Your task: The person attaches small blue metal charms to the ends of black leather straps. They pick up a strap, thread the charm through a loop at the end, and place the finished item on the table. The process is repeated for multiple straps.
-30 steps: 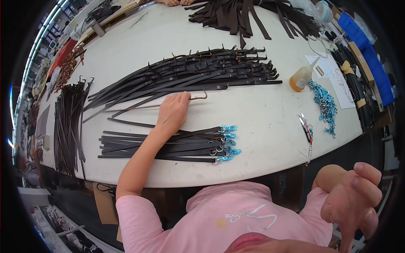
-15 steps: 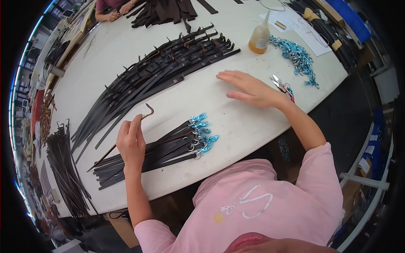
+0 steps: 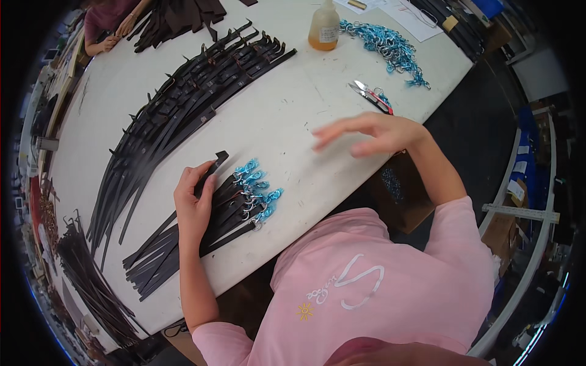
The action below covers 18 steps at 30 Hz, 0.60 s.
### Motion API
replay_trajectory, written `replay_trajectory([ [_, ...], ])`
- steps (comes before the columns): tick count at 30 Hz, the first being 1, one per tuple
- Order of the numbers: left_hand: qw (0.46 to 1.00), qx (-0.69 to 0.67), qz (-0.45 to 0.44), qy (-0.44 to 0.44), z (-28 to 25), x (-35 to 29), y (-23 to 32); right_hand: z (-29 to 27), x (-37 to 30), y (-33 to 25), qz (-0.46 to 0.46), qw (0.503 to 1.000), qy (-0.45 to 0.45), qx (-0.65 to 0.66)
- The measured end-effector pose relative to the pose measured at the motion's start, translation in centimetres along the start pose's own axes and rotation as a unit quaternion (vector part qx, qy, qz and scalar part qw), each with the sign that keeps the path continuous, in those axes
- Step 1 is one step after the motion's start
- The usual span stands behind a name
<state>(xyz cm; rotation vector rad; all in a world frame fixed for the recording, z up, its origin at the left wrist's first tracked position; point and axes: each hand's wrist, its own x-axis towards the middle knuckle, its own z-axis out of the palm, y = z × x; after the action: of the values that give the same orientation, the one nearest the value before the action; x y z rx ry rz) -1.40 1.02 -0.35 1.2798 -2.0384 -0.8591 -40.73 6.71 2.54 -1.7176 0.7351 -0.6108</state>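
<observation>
My left hand (image 3: 194,198) is closed on a dark strap (image 3: 221,157), whose bent end sticks up past the thumb and fingers. The rest of that strap runs down behind the hand, over a bundle of black straps (image 3: 155,262). At the right end of this bundle, metal clasps in blue plastic wrap (image 3: 259,189) lie on the table. My right hand (image 3: 372,131) hovers over the table's near right part, with nothing in it and its fingers apart, slightly blurred. Just beyond it lie thread snips (image 3: 371,96) with red handles.
A long pile of black straps (image 3: 189,91) covers the far left of the table (image 3: 293,128). More straps (image 3: 91,287) lie at the left edge. A bottle of amber liquid (image 3: 323,27) stands beside blue-wrapped clasps (image 3: 390,49). A co-worker's hand (image 3: 126,25) is at the far left.
The whole view has shifted. My left hand has turned the strap's bent end, so its broad face shows. My right hand has moved nearer to me and rightward over the table.
</observation>
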Motion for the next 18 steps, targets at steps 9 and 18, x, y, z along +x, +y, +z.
replay_trajectory([
  [9, 0.993, -0.104, -0.054, -0.009, 0.4, -0.1, -2.4, 0.5, -2.0, 1.1, -0.012, 0.989, -0.098, -0.107],
  [18, 0.997, -0.074, 0.010, 0.030, -0.1, -0.2, -0.5, -11.5, -11.4, 3.8, 0.265, 0.786, 0.435, -0.351],
])
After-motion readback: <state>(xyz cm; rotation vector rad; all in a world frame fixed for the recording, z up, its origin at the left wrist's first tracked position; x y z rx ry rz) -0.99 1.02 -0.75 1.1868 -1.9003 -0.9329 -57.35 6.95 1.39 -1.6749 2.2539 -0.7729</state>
